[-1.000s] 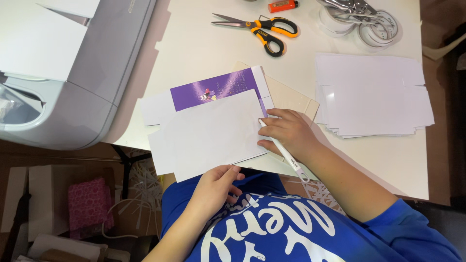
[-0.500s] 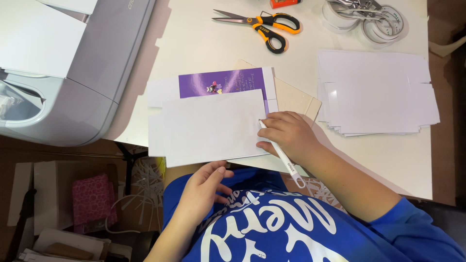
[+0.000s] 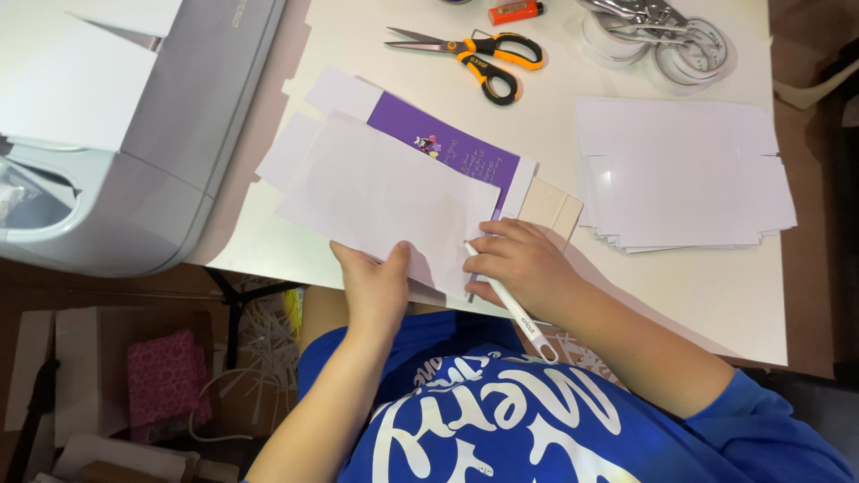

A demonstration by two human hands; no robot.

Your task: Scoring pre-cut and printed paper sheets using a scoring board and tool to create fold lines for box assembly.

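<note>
My left hand (image 3: 376, 284) grips the near edge of a white card sheet (image 3: 385, 192) lying on the table. The sheet partly covers a purple printed card (image 3: 456, 148). My right hand (image 3: 519, 264) is closed around a white pen-shaped tool (image 3: 512, 304), with its tip at the sheet's right edge. A tan card (image 3: 550, 206) shows just beyond my right hand.
A stack of white die-cut sheets (image 3: 684, 174) lies at the right. Orange-handled scissors (image 3: 474, 52), tape rolls (image 3: 662, 45) and an orange lighter (image 3: 514, 12) are at the back. A grey cutting machine (image 3: 116, 125) stands left. Boxes and a pink item (image 3: 161, 380) sit on the floor.
My left hand rose from my lap and took hold of the sheet's near edge. The sheet and purple card turned at an angle. My right hand stayed with the tool.
</note>
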